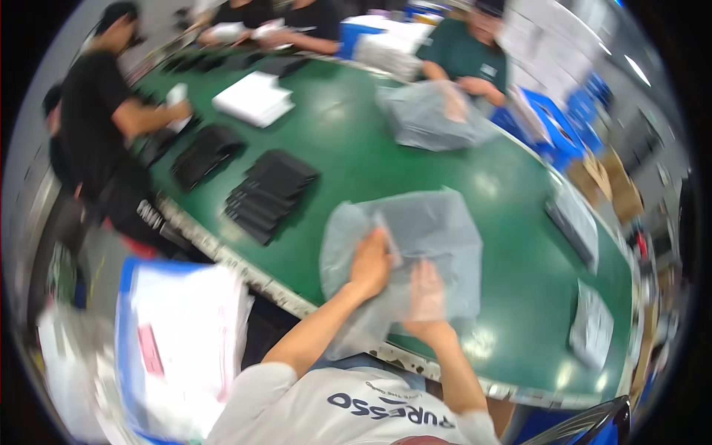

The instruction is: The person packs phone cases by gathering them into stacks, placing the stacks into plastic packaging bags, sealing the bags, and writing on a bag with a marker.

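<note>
A large translucent grey plastic bag (456, 245) lies on the green table in front of me. A darker shape shows through its upper part, too cloudy to name. My left hand (372, 263) is closed on the bag's left side, its fingertips partly covered by the film. Flat and with fingers stretched out, my right hand (426, 293) is seen through the plastic, apparently inside the bag's near end. Loose film hangs over the table's near edge below my left wrist.
Black folded pieces (271, 193) lie to the left, with white sheets (254, 99) farther off. Opposite, a person handles another grey bag (437, 119). Packed bags (591, 326) lie at right. A blue bin (127, 334) with white bags stands at lower left. Other people work around the table.
</note>
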`<state>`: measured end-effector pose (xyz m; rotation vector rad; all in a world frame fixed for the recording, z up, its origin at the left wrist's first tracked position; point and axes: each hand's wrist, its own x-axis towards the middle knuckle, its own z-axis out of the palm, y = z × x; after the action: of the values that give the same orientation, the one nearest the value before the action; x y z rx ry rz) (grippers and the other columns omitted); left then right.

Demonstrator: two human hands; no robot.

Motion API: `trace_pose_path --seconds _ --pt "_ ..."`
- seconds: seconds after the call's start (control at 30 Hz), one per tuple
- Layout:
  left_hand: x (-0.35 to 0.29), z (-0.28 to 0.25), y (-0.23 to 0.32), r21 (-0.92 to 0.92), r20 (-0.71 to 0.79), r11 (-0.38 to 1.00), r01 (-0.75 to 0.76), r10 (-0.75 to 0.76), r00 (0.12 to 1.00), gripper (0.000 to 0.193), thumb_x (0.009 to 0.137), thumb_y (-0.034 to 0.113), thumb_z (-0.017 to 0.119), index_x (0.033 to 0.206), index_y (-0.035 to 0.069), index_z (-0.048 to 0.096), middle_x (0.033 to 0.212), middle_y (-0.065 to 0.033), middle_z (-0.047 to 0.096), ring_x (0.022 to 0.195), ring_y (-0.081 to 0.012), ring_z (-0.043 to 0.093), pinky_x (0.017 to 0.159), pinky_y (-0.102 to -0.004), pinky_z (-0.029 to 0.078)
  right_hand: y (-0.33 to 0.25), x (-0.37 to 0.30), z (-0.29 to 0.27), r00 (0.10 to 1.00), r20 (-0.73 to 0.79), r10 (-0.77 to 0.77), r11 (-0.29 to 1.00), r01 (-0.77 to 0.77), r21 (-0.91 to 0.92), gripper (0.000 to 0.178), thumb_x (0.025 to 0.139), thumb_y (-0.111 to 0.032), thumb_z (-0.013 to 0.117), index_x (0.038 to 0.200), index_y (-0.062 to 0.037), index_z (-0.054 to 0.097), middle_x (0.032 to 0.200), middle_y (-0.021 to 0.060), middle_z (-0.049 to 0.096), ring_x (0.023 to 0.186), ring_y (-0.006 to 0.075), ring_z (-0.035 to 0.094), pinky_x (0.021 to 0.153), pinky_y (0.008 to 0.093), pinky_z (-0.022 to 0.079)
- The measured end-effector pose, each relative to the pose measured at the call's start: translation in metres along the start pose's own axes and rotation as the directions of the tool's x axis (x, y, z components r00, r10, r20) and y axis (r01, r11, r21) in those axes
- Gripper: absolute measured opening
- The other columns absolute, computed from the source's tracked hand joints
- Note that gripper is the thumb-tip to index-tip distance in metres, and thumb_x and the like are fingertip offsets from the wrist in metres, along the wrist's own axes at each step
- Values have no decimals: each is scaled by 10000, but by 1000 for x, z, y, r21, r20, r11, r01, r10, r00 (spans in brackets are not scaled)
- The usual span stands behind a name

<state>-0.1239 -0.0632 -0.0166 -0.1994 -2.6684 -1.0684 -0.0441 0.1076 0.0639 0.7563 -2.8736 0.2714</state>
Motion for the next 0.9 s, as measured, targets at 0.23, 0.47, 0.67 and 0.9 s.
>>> trace_pose_path --seconds 0.23,0.47,0.67,0.9 --pt "-14 3 -8 -36 -54 998 -60 58 997 543 931 163 531 1418 -33 391 1447 -252 435 1374 -379 392 1150 -477 276 -66 91 -126 629 521 -576 680 15 733 487 867 -258 722 1311 -95 606 1137 91 698 1009 242 678 877 348 530" --pt "-54 -130 -59 -185 -717 958 219 -284 636 497 868 -16 517 1360 2 449 1472 -239 355 1378 -408 334 1153 -452 262 -77 275 38 972 31 -233 797 172 579 893 827 -514 708 1451 37 384 1449 269 426 1366 398 384 1130 443 317" --pt "-46 -133 -131 -866 -443 500 16 -781 440 651 976 128 532 1527 -13 214 1532 -161 309 1399 -256 334 1111 -370 312 -130 342 114 977 174 -125 944 63 325 1159 719 -708 696 1525 -5 251 1523 255 316 1416 410 292 1154 503 250" --pt "12 -156 -205 -616 -561 703 355 -708 430 600 1000 355 550 1411 -57 403 1239 -174 554 1036 -242 568 899 -351 449 -142 340 86 966 144 -215 967 190 172 720 763 -569 688 1103 51 550 1063 236 666 1004 371 660 875 415 515"
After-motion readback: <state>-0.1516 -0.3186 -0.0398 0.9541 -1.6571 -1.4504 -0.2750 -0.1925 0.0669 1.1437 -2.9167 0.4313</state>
